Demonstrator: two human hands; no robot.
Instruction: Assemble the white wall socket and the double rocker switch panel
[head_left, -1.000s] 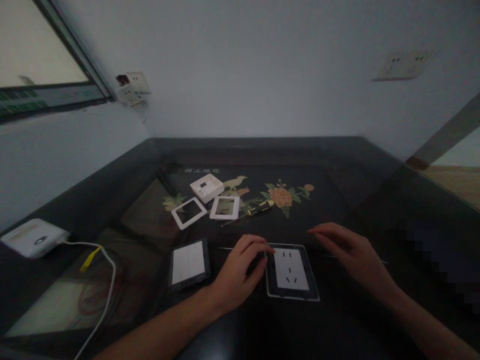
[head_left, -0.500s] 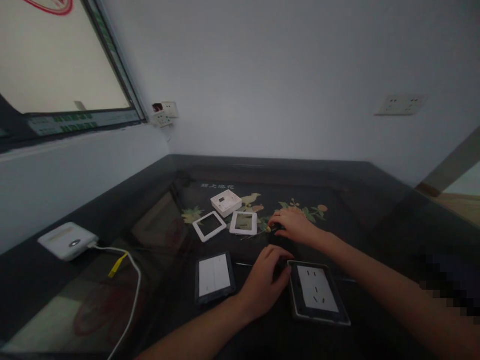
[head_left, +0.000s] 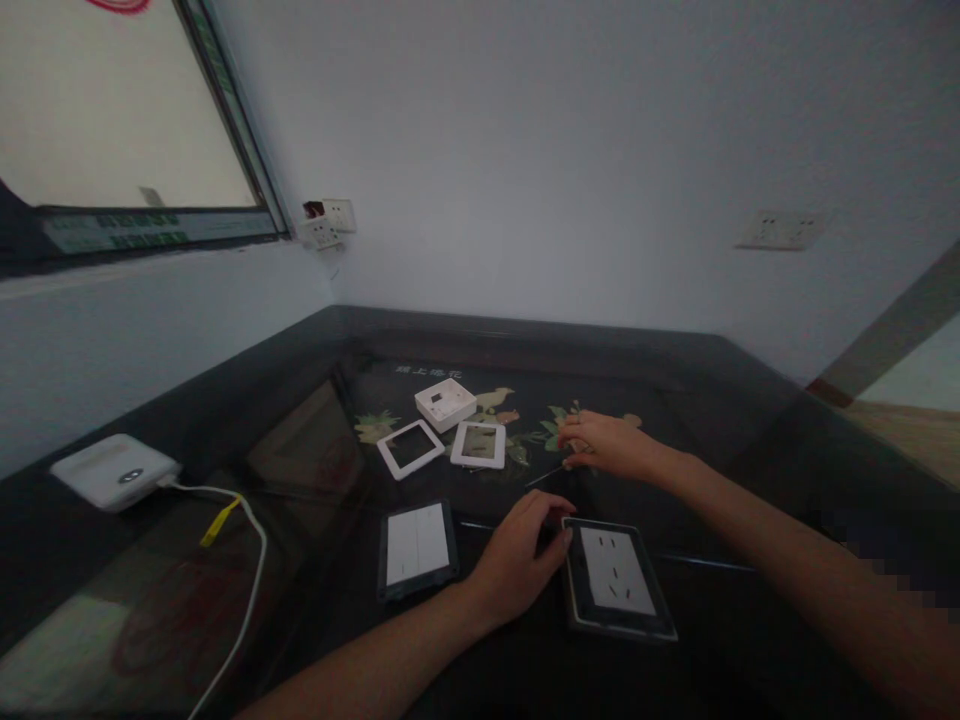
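My left hand (head_left: 517, 560) rests on the dark glass table (head_left: 712, 640), its curled fingers gripping the left edge of a black-framed socket panel (head_left: 615, 572) that lies flat. My right hand (head_left: 604, 445) reaches further back over the flower pattern and is closed around a screwdriver; the thin shaft (head_left: 543, 478) sticks out of the fist toward the lower left. A black-framed switch panel (head_left: 416, 545) lies just left of my left hand.
Two white square frames (head_left: 409, 447) (head_left: 478, 444) and a white back box (head_left: 445, 403) lie behind the panels. A white device (head_left: 112, 470) with a white cable (head_left: 244, 560) sits at the left. Wall sockets (head_left: 780, 230) (head_left: 326, 225) are mounted on the walls.
My right hand went from beside the socket panel back to the screwdriver, closed on it and drew it right. The left hand stayed at the panel's edge.
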